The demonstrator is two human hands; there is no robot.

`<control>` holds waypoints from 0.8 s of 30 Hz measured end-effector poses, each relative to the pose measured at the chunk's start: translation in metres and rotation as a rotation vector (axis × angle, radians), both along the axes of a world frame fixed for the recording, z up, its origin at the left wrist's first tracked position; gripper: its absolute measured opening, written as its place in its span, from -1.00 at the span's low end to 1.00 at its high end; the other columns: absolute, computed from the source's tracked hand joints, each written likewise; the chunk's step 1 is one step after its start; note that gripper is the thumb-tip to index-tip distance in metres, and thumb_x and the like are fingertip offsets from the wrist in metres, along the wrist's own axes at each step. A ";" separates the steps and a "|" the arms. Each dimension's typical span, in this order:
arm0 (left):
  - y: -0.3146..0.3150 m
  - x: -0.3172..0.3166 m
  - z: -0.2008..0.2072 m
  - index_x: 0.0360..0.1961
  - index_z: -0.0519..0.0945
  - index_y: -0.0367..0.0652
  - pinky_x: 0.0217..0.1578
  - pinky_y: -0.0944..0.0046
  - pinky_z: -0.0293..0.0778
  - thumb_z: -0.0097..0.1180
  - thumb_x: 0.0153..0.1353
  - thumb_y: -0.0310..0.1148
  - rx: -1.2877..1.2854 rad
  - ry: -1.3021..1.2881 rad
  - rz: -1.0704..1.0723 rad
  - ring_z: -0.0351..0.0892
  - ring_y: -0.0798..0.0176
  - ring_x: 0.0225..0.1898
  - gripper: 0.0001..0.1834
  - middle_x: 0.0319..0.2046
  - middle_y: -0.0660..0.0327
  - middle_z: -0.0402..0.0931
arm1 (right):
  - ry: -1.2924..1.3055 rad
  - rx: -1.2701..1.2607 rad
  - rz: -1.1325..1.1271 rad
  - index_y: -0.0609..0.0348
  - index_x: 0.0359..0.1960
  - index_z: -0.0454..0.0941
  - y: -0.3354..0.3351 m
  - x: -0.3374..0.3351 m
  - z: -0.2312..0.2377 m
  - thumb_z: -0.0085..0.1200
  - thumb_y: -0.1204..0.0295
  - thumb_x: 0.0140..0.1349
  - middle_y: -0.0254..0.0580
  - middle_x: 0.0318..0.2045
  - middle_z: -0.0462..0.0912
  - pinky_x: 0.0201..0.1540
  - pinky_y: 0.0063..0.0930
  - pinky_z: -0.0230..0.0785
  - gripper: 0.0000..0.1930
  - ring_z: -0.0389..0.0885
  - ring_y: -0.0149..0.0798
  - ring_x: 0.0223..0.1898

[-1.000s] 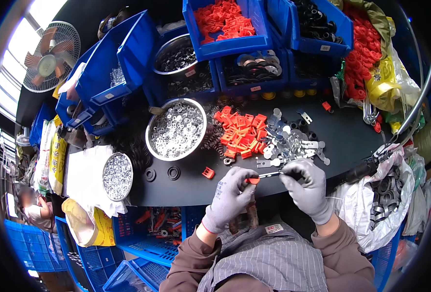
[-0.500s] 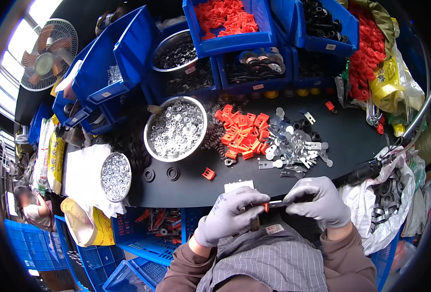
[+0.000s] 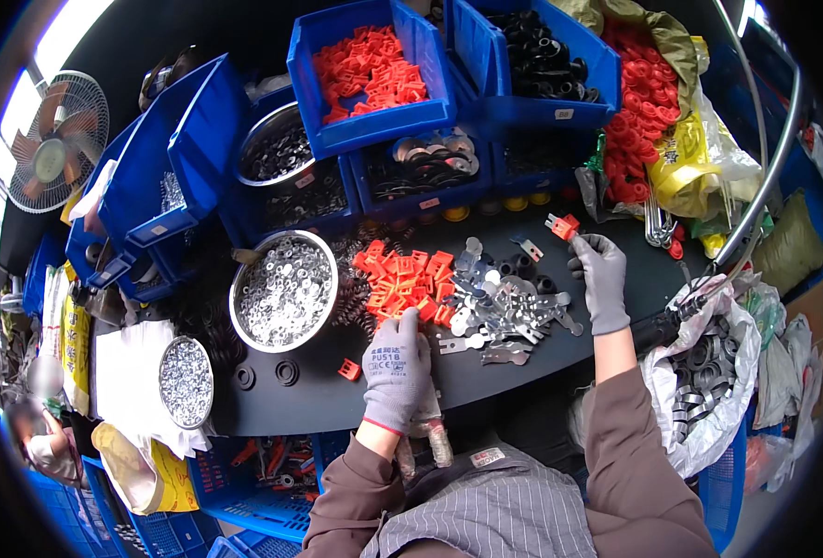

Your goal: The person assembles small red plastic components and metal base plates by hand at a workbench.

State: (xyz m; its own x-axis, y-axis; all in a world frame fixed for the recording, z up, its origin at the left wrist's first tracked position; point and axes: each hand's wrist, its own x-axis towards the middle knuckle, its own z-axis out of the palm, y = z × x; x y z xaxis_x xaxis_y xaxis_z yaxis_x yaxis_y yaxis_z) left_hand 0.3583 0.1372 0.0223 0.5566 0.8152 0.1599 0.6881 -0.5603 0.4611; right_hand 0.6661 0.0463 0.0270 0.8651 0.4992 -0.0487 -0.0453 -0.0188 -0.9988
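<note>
Just beyond the right hand [image 3: 603, 284], which pinches it, one red clip [image 3: 570, 226] seems already joined to a metal plate [image 3: 554, 220]. Loose red clips [image 3: 402, 277] at the left hand [image 3: 397, 370], its grip hidden, and loose plates [image 3: 512, 302] between the hands look unjoined.

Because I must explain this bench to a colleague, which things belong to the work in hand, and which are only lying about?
Probably in use:
red clip with metal end, at the right hand
heap of red clips, at the left hand
flat metal pieces beside the heap

Probably lying about:
two black rings
white sack of grey rings
electric fan
</note>
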 end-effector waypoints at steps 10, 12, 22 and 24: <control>0.005 0.001 -0.007 -0.15 0.53 -0.10 -0.28 0.03 0.52 0.19 0.23 -0.29 0.047 -0.033 0.092 0.59 -0.09 -0.23 -0.79 -0.17 -0.02 0.49 | -0.868 -0.567 0.273 -0.01 -0.24 0.73 0.057 -0.011 -0.004 0.21 0.17 0.15 -0.14 -0.23 0.68 -0.03 -0.23 0.47 -0.75 0.66 -0.10 -0.12; 0.006 -0.001 -0.019 -0.16 0.53 -0.10 -0.27 0.03 0.52 0.13 0.25 -0.35 0.095 -0.116 0.109 0.59 -0.09 -0.22 -0.83 -0.18 -0.01 0.50 | -0.923 -0.857 0.411 -0.03 -0.24 0.73 0.067 -0.014 0.013 0.25 0.13 0.09 -0.14 -0.17 0.67 -0.01 -0.22 0.47 -0.72 0.66 -0.10 -0.11; 0.006 -0.003 -0.025 -0.27 0.53 -0.22 -0.35 0.15 0.50 0.30 0.19 -0.34 0.148 -0.366 0.139 0.57 0.05 -0.38 -0.78 -0.41 0.06 0.52 | -0.971 -0.755 0.347 0.13 -0.19 0.68 0.054 -0.015 0.025 0.23 0.28 0.10 -0.13 -0.36 0.73 -0.18 -0.27 0.52 -0.72 0.72 -0.16 -0.29; 0.007 -0.007 -0.024 -0.31 0.53 -0.21 -0.38 0.20 0.49 0.28 0.19 -0.39 0.123 -0.461 0.163 0.57 0.13 -0.41 -0.82 -0.43 0.11 0.52 | -0.397 -0.223 0.299 0.24 -0.29 0.64 0.039 -0.043 0.031 0.16 0.45 0.19 -0.25 -0.45 0.69 -0.33 -0.49 0.48 -0.87 0.65 -0.44 -0.43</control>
